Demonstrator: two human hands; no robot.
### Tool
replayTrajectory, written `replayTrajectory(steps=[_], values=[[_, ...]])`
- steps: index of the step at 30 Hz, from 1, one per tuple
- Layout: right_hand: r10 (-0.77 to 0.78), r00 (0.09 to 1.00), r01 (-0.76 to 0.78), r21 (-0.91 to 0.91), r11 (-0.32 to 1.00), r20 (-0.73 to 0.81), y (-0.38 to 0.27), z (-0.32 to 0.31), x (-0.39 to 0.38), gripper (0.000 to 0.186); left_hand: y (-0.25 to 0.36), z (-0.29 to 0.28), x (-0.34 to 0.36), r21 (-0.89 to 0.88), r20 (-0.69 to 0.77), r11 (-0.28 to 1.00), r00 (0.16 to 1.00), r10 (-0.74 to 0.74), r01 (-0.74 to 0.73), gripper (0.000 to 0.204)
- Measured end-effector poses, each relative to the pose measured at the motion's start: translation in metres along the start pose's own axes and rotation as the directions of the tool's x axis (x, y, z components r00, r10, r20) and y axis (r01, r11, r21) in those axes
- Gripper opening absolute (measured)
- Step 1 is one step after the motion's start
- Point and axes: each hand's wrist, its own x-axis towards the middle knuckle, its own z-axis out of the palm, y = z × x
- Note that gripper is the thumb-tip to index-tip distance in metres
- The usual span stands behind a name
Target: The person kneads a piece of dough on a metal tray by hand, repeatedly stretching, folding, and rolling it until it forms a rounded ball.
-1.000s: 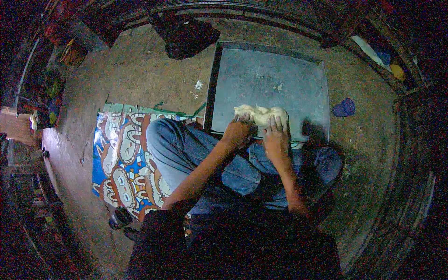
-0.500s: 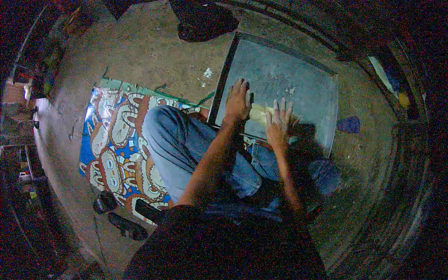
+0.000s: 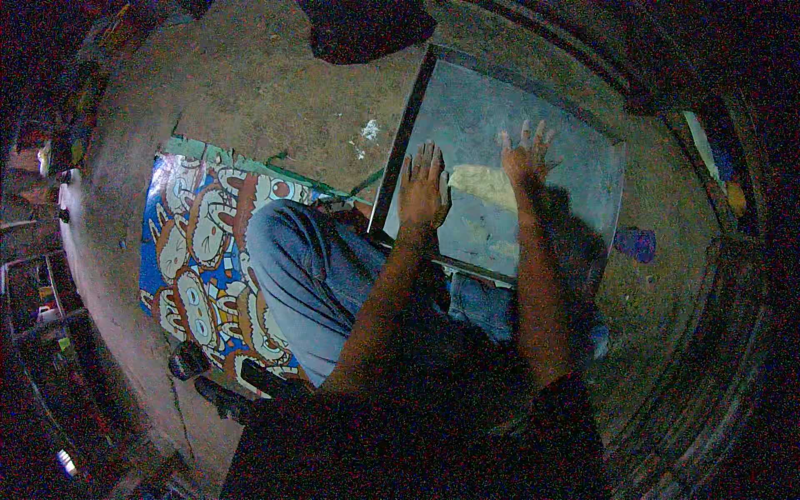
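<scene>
A pale yellow, elongated piece of what looks like dough (image 3: 485, 185) lies on a grey board (image 3: 467, 100) with a dark raised rim. Just left of it, my left hand (image 3: 423, 187) is flat on the board, fingers stretched out and held fairly close together. My right hand (image 3: 527, 158) is at the right end of the piece, palm down with its fingers spread toward the board's far side. The right wrist partly hides that end, so I cannot tell whether the palm touches it. Neither hand grips anything. White dusty smears mark the board.
My jeans-clad legs (image 3: 292, 275) are folded at the board's near edge. To the left lies a colourful cartoon-print mat (image 3: 196, 242), with dark sandals (image 3: 190, 360) beside it. A purple object (image 3: 637, 244) sits right of the board. White crumbs (image 3: 370, 130) dot the floor.
My right hand has moved away from me, from the near side of the dough to its far right end. The dough now looks longer and more exposed. My left hand has shifted only slightly.
</scene>
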Motion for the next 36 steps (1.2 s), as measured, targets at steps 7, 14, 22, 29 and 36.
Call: replayTrajectory(steps=[7,14,22,29,36], values=[[-0.041,0.998,0.029,0.207,0.978,0.053,-0.017,-0.043,-0.049,0.052,-0.01,-0.001,-0.006,0.181,0.076,0.983,0.997,-0.021,0.006,0.074],[-0.418,0.908,0.418,-0.027,0.908,-0.027,0.029,-0.097,-0.16,0.049,-0.004,0.014,0.0,0.236,0.085,0.972,0.996,-0.037,0.016,0.061],[-0.214,0.966,0.254,0.386,0.887,-0.145,-0.037,-0.095,-0.158,0.045,-0.008,0.002,-0.004,0.26,0.113,0.966,0.993,-0.037,0.007,0.061],[-0.078,0.966,0.122,0.17,0.978,-0.247,-0.008,-0.038,-0.034,0.059,0.007,-0.003,0.005,0.15,0.096,0.989,0.995,-0.032,0.017,0.062],[-0.163,0.972,0.168,0.022,0.985,-0.167,-0.017,-0.049,-0.025,0.051,0.006,0.0,0.007,0.129,0.098,0.991,0.994,-0.047,0.034,0.064]])
